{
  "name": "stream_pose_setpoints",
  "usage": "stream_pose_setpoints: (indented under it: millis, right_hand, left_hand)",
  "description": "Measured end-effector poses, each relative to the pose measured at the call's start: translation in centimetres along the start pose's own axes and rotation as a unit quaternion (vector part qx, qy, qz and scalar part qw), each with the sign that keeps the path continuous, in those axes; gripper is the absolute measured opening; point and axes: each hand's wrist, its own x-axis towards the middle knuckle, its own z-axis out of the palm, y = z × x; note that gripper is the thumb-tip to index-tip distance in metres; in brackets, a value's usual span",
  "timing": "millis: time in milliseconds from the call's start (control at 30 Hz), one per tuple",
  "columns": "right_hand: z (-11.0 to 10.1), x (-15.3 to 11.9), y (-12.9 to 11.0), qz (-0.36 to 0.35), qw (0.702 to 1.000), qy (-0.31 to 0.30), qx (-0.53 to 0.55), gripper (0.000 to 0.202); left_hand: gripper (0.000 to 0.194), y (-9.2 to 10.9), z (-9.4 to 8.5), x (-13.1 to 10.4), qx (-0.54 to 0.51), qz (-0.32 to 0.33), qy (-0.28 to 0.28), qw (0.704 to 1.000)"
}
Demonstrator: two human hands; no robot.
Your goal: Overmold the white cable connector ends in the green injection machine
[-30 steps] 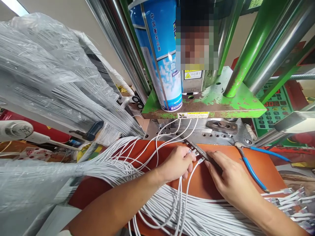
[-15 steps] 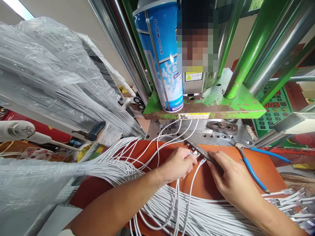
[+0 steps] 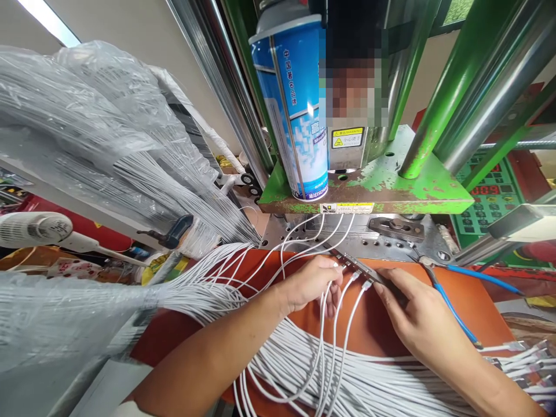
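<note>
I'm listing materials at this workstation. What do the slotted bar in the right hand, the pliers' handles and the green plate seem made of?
Slotted bar: probably metal, dull dark grey, judging by its hard, crisp edges.
Pliers' handles: likely blue plastic or rubber, smooth and evenly coloured.
Green plate: painted metal, likely steel, as chipped paint bares brownish, rust-like patches.

At ten o'clock a bright white light strip point(image 3: 56, 20) glows, running off the top edge. A plain pale wall point(image 3: 147, 23) spreads between ten and eleven. Between one and two, a dark-framed window point(image 3: 458, 11) shows green. A white fan-like unit point(image 3: 37, 229) sits at nine; an orange-brown tabletop point(image 3: 473, 307) reaches from four to seven.
</note>
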Motion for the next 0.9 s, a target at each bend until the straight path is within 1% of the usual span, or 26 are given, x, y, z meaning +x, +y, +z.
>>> stream_pose_setpoints:
  millis: [67, 167, 300, 433, 500, 533, 567, 600, 667, 700, 733, 800, 900]
  right_hand:
    - [0.0, -0.1, -0.2, -0.007, 1.0, -0.014, 0.011, 0.022]
    - [-0.1, -0.2, -0.4, -0.024, 1.0, -0.018, 0.007, 0.02]
    - [-0.5, -0.1, -0.5, -0.043, 0.998, -0.041, 0.014, 0.022]
    - [-0.7, 0.1, -0.3, -0.037, 0.996, -0.063, 0.043, 0.026]
    - [-0.6, 0.1, -0.1, -0.028, 0.997, -0.052, 0.04, 0.024]
    - [-0.5, 0.1, 0.0, -0.024, 0.999, -0.036, 0.031, 0.023]
    - [-0.4, 0.1, 0.1, -0.021, 1.0, -0.015, 0.017, 0.022]
    - [-0.3, 0.1, 0.2, -0.021, 1.0, 0.005, 0.001, 0.021]
    - [-0.2, 0.1, 0.3, -0.031, 0.999, 0.024, -0.027, 0.019]
    - [-0.2, 0.1, 0.3, -0.039, 0.998, 0.024, -0.035, 0.018]
    - [-0.3, 0.1, 0.3, -0.046, 0.998, 0.021, -0.039, 0.017]
    - [-0.4, 0.1, 0.2, -0.056, 0.998, 0.015, -0.036, 0.015]
    - [-0.3, -0.1, 0.0, -0.06, 0.998, 0.007, -0.022, 0.014]
  left_hand:
    - [0.017, 0.0, 0.0, 0.1, 0.001, -0.001, 0.005, 1.0]
    - [0.02, 0.0, -0.1, 0.1, 0.031, -0.006, 0.002, 0.999]
    - [0.021, 0.2, -0.3, -0.1, 0.042, 0.005, 0.0, 0.999]
    - [0.026, 0.2, -0.3, -0.1, 0.039, 0.01, -0.011, 0.999]
    - [0.031, 0.0, -0.5, -0.1, 0.064, 0.013, -0.007, 0.998]
    - [0.035, -0.1, -0.6, -0.1, 0.091, 0.023, 0.011, 0.996]
    - [0.039, -0.2, -0.8, -0.1, 0.125, 0.043, 0.043, 0.99]
    - [0.041, -0.3, -1.0, -0.2, 0.16, 0.071, 0.085, 0.981]
    - [0.038, -0.4, -1.4, -0.4, 0.2, 0.126, 0.171, 0.956]
    - [0.034, -0.3, -1.6, -0.5, 0.2, 0.137, 0.194, 0.951]
    - [0.029, -0.3, -1.7, -0.6, 0.191, 0.135, 0.199, 0.952]
    - [0.022, -0.1, -1.8, -0.7, 0.162, 0.106, 0.17, 0.966]
    - [0.021, 0.1, -1.8, -0.5, 0.121, 0.069, 0.121, 0.983]
